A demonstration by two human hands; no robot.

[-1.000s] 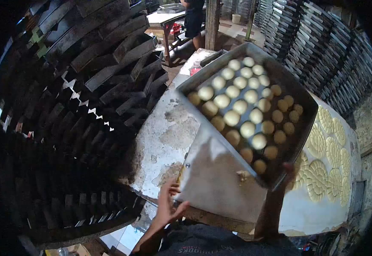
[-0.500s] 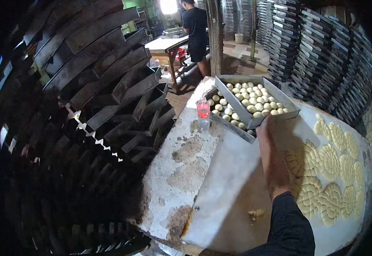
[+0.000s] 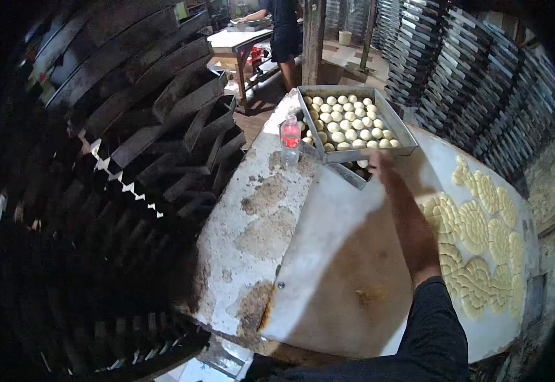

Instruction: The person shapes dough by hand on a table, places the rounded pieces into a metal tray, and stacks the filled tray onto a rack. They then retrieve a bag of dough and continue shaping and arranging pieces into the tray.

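Work table (image 3: 331, 235): centre to right, near; pale top, brown-stained; left margin rough, white with worn brown patches; broad shadow across the near part.

Left pan stacks (image 3: 137, 130): tall, dark, criss-crossed; largely in deep shadow, slivers of light between.

Right pan stacks (image 3: 462, 83): far right; grey metal, high columns, edges catching light.

Post (image 3: 313, 44): stout, upright, beyond the work table's far end.

Pole (image 3: 368, 35): slimmer, right of the post.

Far table (image 3: 236, 39): left of the post; white top brightly lit, brown legs.

Floor (image 3: 354, 76): far; worn tiles, pale and brownish.

Bucket (image 3: 344, 37): pale; between post and pole.

Wall (image 3: 551, 191): right; rough, grey, mottled, dim.
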